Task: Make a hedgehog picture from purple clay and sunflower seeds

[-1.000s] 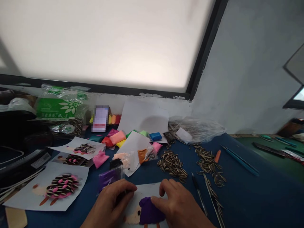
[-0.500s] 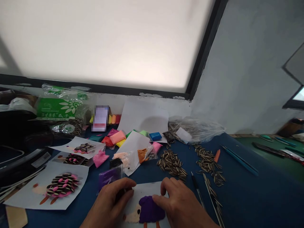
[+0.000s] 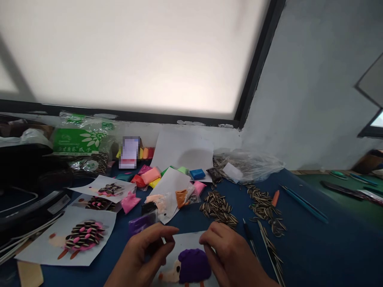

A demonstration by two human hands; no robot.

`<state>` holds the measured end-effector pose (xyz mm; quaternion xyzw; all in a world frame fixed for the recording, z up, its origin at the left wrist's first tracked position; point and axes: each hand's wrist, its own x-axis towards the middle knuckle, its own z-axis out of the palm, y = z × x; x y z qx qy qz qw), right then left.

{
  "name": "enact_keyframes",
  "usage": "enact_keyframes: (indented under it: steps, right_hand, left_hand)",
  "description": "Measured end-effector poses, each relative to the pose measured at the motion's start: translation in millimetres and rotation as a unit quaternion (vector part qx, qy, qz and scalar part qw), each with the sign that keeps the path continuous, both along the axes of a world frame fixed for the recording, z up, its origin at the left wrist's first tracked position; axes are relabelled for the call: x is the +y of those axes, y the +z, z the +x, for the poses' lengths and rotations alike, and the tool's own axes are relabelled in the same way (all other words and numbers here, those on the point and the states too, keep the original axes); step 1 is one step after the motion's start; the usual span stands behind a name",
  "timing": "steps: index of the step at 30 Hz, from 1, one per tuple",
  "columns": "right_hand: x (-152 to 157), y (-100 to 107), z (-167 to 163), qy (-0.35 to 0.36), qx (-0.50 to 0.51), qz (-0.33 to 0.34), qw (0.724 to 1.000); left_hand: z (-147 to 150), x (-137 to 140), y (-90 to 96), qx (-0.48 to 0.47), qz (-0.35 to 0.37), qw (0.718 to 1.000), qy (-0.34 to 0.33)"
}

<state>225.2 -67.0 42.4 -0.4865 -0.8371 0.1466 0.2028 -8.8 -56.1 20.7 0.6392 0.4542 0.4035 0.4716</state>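
A white sheet of paper (image 3: pixel 196 238) lies at the bottom middle with a modelling-clay hedgehog on it. Its body is a flattened purple clay piece (image 3: pixel 195 265); the face is cream with a black eye, an orange nose and orange feet. Over the sheet's left side is my left hand (image 3: pixel 146 251), thumb and index finger curved with a gap between them. My right hand (image 3: pixel 230 251) is at the right side, close beside the purple clay. Its fingers are loosely bent, thumb below the index finger, and no held object shows. The sheet's lower edge is out of view.
Sunflower seeds (image 3: pixel 217 209) lie in piles beyond the sheet. A pen (image 3: pixel 250 237), tweezers (image 3: pixel 271 255) and a blue tool (image 3: pixel 305 204) are at the right. Clay packets (image 3: pixel 151 175) cluster behind. Another hedgehog sheet (image 3: pixel 38 249) lies left, near a phone (image 3: pixel 129 153).
My right thumb has come off the purple clay and drawn back toward the index finger. My left hand has barely moved. The whole view has shifted slightly.
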Motion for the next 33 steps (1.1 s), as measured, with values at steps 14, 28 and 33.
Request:
enact_keyframes:
  steps: [14, 28, 33]
  right_hand:
    - [1, -34, 2, 0.029, -0.096, 0.140, 0.985]
    - [2, -40, 0, 0.020, -0.092, 0.255, 0.962]
    - [3, -43, -2, 0.026, -0.081, 0.227, 0.970]
  left_hand:
    - [-2, 2, -13.7, 0.238, 0.130, 0.962, 0.019]
    - [-4, 2, -21.3, 0.255, 0.175, 0.951, 0.023]
    - [-5, 3, -22.3, 0.261, 0.182, 0.947, 0.031]
